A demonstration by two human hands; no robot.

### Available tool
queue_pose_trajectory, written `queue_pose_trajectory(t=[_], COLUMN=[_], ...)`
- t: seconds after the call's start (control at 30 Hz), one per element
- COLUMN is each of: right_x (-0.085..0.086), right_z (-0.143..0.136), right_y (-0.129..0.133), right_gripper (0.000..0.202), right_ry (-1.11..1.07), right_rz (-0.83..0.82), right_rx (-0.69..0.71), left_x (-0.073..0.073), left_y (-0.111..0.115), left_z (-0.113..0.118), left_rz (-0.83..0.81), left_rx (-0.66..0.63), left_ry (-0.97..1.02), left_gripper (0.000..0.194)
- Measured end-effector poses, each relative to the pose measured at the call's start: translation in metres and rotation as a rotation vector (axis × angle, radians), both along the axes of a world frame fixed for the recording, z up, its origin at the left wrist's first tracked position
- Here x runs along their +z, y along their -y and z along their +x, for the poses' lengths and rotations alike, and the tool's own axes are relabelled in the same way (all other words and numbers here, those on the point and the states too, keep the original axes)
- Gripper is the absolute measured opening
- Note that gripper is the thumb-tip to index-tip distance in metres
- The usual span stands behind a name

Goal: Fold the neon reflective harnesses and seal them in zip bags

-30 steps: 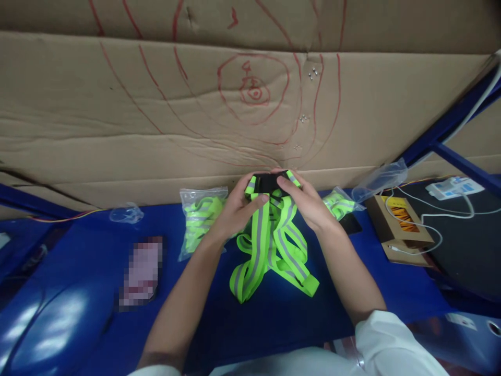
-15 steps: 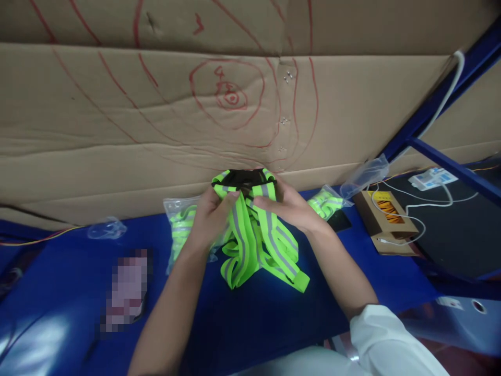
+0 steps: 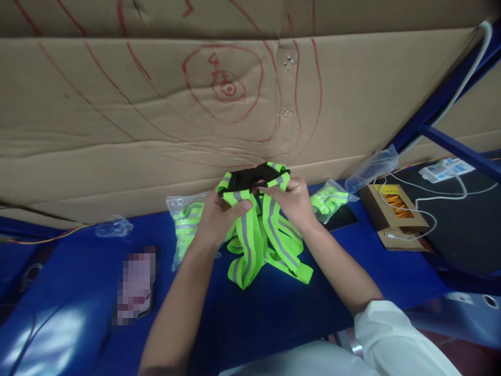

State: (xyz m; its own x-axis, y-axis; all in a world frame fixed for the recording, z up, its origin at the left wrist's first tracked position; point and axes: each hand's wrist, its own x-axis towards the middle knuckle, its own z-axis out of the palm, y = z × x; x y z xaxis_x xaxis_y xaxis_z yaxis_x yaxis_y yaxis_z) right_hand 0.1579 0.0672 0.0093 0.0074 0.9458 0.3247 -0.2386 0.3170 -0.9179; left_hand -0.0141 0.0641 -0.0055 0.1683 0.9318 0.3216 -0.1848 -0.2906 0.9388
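Observation:
Between my hands is a neon green reflective strap harness (image 3: 248, 237) with grey stripes and a black buckle part (image 3: 250, 177) at its top. My left hand (image 3: 219, 216) grips the strap on the left side, its thumb lying across the green band. On the other side my right hand (image 3: 295, 203) is closed on the right strap just below the black part. The loose straps hang in loops down to the blue table (image 3: 250, 324). Some fingers of both hands are hidden behind the straps.
A clear bag of green straps (image 3: 186, 227) lies left of my hands, a smaller bag (image 3: 329, 198) to the right beside a dark flat object (image 3: 343, 216). A blurred-out phone (image 3: 136, 284) is at left. Cardboard (image 3: 136, 104) stands behind; a brown box (image 3: 395, 214) sits right.
The black part at the harness top has tilted, its right end now higher. My right hand has shifted its hold slightly. The whole view has turned a little.

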Motion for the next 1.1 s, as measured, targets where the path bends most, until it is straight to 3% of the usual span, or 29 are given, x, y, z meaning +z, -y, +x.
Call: queue_pose_trajectory(t=[0.17, 0.27, 0.4, 0.5, 0.6, 0.67, 0.73, 0.83, 0.93, 1.03, 1.1], right_x=[-0.004, -0.005, -0.006, -0.005, -0.001, 0.005, 0.011, 0.015, 0.011, 0.007, 0.008], right_z=[-0.007, -0.011, -0.016, -0.017, -0.012, -0.004, 0.008, 0.022, 0.027, 0.030, 0.032], right_y=[0.003, 0.004, 0.008, 0.011, 0.010, 0.006, 0.003, -0.002, -0.007, -0.011, -0.012], right_gripper=[0.032, 0.025, 0.013, 0.015, 0.022, 0.023, 0.033, 0.043, 0.042, 0.034, 0.029], right_ry=[0.072, 0.051, -0.023, 0.011, 0.124, 0.225, 0.298, 0.225, 0.142, 0.194, 0.213], right_rz=[-0.067, -0.077, -0.107, -0.122, -0.025, 0.073, 0.112, -0.003, -0.155, -0.227, -0.247], right_rx=[-0.107, -0.102, 0.042, 0.062, 0.038, 0.135, 0.343, 0.542, 0.453, 0.378, 0.384], left_x=[-0.006, -0.008, -0.009, -0.011, -0.014, -0.014, -0.012, -0.008, -0.007, -0.011, -0.013], left_y=[0.002, 0.003, 0.007, 0.008, 0.004, -0.001, -0.004, -0.005, -0.003, -0.002, -0.002], left_z=[0.000, 0.004, 0.014, 0.018, 0.013, 0.006, 0.000, -0.004, 0.000, 0.006, 0.008], left_rz=[-0.144, -0.163, -0.171, -0.136, -0.145, -0.185, -0.234, -0.299, -0.308, -0.302, -0.312], left_rx=[-0.103, -0.045, 0.077, 0.136, 0.145, 0.137, 0.103, 0.043, -0.014, -0.088, -0.065], left_ry=[-0.001, -0.042, -0.072, -0.099, -0.078, -0.047, -0.019, -0.011, -0.040, -0.059, -0.089], left_gripper=[0.063, 0.065, 0.060, 0.055, 0.046, 0.042, 0.041, 0.049, 0.059, 0.056, 0.054])
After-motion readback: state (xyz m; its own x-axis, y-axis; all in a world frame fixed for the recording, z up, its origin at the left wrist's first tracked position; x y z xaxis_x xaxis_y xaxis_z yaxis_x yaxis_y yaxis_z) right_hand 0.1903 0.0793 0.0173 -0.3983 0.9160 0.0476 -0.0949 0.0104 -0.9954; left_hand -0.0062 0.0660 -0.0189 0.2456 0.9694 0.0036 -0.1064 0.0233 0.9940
